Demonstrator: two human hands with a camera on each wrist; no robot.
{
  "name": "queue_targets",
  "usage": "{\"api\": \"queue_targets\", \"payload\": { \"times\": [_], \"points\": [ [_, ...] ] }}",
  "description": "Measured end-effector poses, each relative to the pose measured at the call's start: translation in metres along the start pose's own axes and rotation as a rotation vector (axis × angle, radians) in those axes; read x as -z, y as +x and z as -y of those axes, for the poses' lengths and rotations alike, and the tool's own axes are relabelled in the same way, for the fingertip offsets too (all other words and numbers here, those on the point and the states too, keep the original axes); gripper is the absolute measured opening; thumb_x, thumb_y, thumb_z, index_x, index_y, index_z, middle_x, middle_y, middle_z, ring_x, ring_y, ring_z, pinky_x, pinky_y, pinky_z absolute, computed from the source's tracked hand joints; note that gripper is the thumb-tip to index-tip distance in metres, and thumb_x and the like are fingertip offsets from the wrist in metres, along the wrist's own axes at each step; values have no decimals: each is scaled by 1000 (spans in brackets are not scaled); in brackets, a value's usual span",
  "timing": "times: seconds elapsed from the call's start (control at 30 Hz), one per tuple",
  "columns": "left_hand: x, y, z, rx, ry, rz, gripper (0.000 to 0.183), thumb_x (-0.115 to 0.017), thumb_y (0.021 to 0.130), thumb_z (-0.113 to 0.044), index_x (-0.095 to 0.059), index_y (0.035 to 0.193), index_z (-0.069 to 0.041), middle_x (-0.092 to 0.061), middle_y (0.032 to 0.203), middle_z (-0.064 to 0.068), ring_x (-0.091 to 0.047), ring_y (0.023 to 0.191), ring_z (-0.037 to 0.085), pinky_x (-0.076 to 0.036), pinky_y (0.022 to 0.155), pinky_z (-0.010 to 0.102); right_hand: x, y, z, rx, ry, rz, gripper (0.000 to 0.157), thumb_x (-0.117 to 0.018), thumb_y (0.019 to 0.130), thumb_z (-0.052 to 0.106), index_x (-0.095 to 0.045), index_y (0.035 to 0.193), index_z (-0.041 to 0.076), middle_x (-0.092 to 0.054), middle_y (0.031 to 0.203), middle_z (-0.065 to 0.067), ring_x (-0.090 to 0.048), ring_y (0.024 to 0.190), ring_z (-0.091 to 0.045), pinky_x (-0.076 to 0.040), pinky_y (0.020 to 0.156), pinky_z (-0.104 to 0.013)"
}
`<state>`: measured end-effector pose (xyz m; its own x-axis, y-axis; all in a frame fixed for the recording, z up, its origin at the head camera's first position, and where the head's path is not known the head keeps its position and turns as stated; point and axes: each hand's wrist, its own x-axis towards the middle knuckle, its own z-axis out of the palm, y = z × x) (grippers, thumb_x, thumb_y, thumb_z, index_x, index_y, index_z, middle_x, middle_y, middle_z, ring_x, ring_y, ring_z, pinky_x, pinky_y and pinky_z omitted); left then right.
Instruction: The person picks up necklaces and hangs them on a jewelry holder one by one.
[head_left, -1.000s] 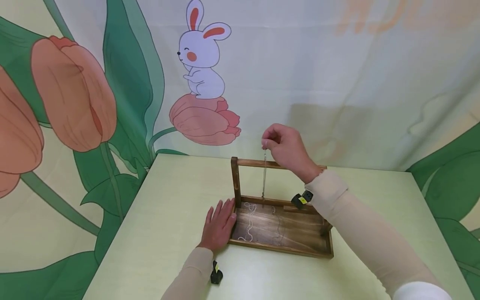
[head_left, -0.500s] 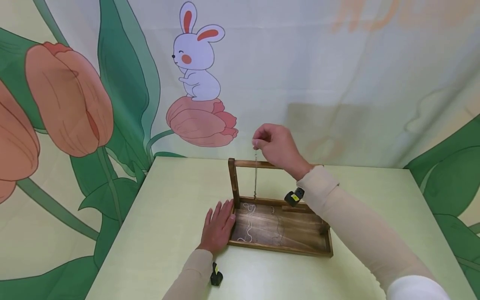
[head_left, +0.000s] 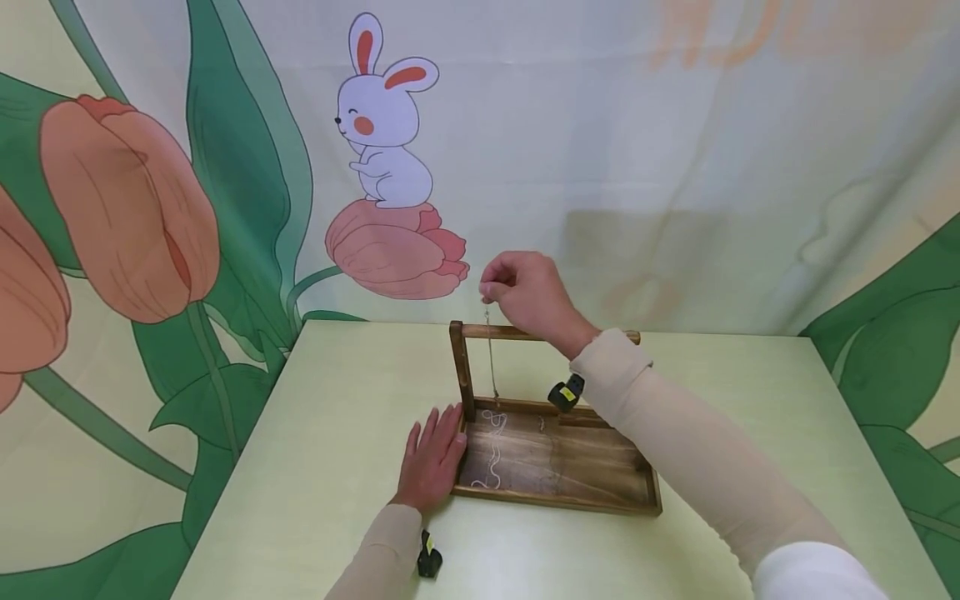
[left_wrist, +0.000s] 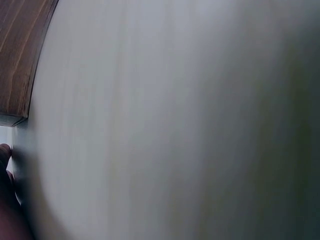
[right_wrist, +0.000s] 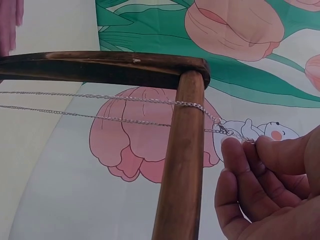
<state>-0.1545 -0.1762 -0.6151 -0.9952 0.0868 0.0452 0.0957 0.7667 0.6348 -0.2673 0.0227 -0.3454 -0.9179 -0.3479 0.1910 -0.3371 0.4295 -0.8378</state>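
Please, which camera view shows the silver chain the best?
The right wrist view: there the silver chain is close, links and both strands visible. The head view shows it as a thin line below the right hand; the left wrist view shows none of it.

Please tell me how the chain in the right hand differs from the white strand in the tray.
The chain looks silvery; the strand is white. The right hand pinches the chain above the tray, while the strand lies untouched inside it. The chain hangs nearly straight, whereas the strand curls loosely. Both are thin and long.
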Motion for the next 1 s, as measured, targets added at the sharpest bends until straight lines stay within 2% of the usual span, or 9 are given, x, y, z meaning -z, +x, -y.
{"api": "queue_targets", "payload": {
  "times": [0.4, 0.6, 1.0],
  "points": [
    [-3, -2, -1, 2, -2, -3, 59, -32, 112, -45, -28, 167, -23, -33, 172, 5, -18, 164, 32, -5, 133, 55, -11, 1, 7, -12, 1, 30, 9, -67, 101, 8, -73, 99, 2, -75, 92, -10, -74, 86, -21, -59, 79, -34],
    [-4, -3, -2, 7, 4, 0, 59, -32, 112, -45, -28, 166, -23, -32, 172, 3, -18, 164, 31, -5, 133, 55, -15, -2, 6, -25, -14, 48, 8, -67, 100, 8, -74, 97, 5, -74, 89, -7, -71, 84, -20, -56, 73, -31],
    [-1, 0, 2, -10, 10, -3, 58, -32, 113, -45, -28, 167, -23, -32, 173, 3, -18, 164, 31, -6, 133, 55, -14, -8, 2, 2, -39, 63, 10, -66, 99, 5, -74, 94, 7, -75, 90, -8, -69, 84, -22, -54, 70, -29]
  ]
}}
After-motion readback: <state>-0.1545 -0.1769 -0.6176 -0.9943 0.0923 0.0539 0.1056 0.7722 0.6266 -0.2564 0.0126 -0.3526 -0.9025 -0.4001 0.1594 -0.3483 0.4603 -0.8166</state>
